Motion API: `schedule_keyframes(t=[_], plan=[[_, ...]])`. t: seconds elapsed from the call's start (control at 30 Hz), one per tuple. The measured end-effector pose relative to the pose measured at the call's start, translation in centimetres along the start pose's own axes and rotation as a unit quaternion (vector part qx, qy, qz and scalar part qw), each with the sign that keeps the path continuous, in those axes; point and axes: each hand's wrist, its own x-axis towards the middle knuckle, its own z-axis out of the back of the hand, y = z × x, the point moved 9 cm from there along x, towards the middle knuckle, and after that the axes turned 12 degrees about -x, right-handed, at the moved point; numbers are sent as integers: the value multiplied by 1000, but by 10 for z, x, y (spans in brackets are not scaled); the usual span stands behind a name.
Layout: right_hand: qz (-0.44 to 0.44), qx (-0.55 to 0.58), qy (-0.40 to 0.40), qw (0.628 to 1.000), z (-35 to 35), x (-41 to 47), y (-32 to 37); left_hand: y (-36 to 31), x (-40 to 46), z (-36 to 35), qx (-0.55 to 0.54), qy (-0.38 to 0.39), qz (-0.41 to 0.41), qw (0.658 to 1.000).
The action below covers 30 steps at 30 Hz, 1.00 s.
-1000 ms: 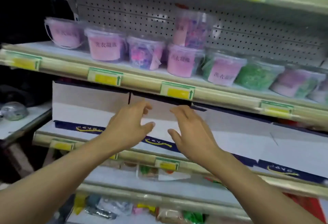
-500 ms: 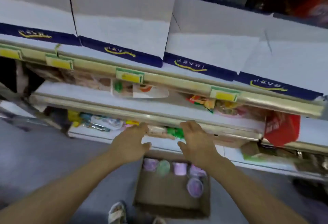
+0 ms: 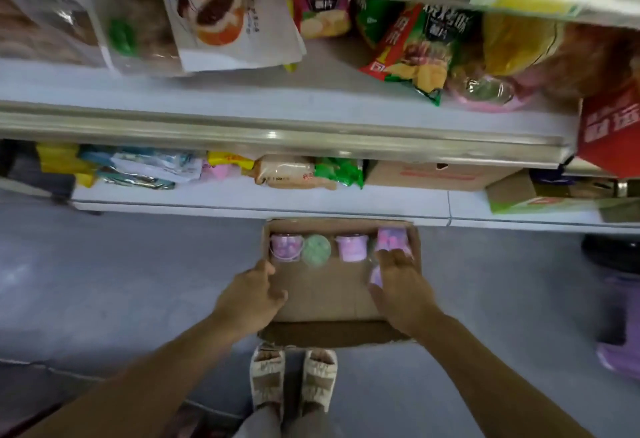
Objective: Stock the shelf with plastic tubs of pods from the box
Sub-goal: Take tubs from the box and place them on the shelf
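1. Box (image 3: pixel 325 295) sits on the floor just below the bottom shelf (image 3: pixel 242 200), flaps open, person's sandalled feet (image 3: pixel 294 378) right behind it.
2. Left hand (image 3: pixel 252 295) hovers at the box's left wall, fingers loosely spread, holding nothing. Right hand (image 3: pixel 398 281) is inside the right side, fingers extended & spread over a pink tub (image 3: pixel 375 276); can't tell if it's touching yet, no closed grip visible.
3. Step in hand, as I read it: picking the next tubs out. Best approach: right hand drops onto the tub under it & wraps the body or lid rim, not the thin handle; left goes for the far-left pink tub (image 3: pixel 284 247) w/ the wire-like handle. One per hand, lift straight up so neighbours don't tip.
4. Tubs: four in a row along the far wall, touching or nearly so — pink w/ handle, green tub (image 3: pixel 317 248), lilac tub (image 3: pixel 351 247), then a pink/purple tub (image 3: pixel 391 238) lying tilted by the right wall. Fifth one mostly hidden by the right hand.
5. Look: small clear plastic, bucket-shaped, coloured pods showing through, lids on. Prob light & a bit slippery; blur hides label detail.
6. Rest of the box floor is bare cardboard, so job looks well along. Snack bags (image 3: pixel 412 42) fill the shelves above.
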Motion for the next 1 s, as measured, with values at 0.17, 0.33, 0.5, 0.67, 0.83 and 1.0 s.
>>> schedule_keyframes(t=[0.17, 0.33, 0.5, 0.67, 0.83, 1.0], plan=[[-14, 19, 36, 999, -76, 47, -6, 45, 66, -54, -54, 20, 56, 997], [-4, 48, 51, 998, -157, 112, -6, 91, 145, -105, -102, -8, 87, 991], [25, 73, 29, 997, -229, 187, -2, 107, 240, -130, -272, -86, -59, 957], [41, 92, -16, 995, -280, 253, 7, 162, 304, -154, -226, -175, 63, 956], [56, 65, -42, 995, -326, 304, 24, 179, 347, -177, -64, -110, 116, 985], [38, 59, -67, 995, -349, 338, 38, 180, 363, -188, 31, -89, 57, 994]])
